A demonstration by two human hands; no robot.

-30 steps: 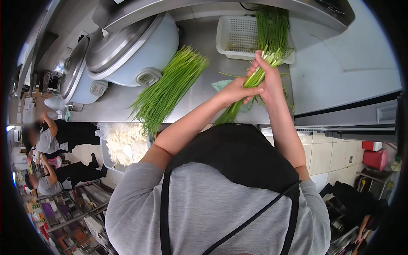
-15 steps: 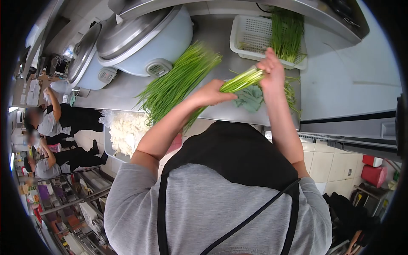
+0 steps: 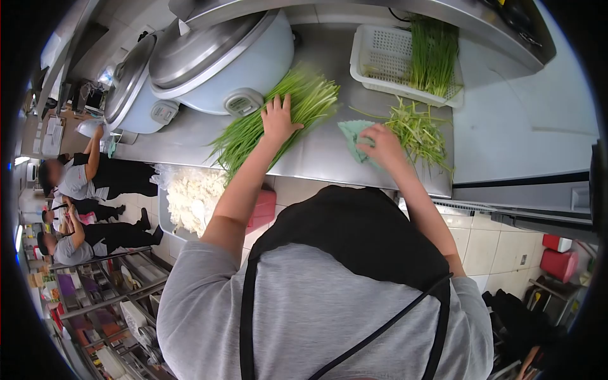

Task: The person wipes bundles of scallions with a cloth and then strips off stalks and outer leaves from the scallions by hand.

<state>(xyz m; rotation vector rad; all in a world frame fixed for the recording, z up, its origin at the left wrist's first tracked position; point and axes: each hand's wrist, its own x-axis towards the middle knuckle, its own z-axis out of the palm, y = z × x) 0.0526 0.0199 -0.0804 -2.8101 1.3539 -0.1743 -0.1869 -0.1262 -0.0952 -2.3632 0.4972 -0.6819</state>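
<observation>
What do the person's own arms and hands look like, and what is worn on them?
The left hand and right hand show no gloves, and no watch or bracelet can be made out. The arms are bare below short, plain grey sleeves, part of a grey shirt under a black apron with black straps.

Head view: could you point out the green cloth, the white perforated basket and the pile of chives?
Green cloth (image 3: 351, 135): head view, on its exposed left part.
White perforated basket (image 3: 386, 54): head view, on its bare inside.
Pile of chives (image 3: 309, 105): head view, on its right part.
</observation>
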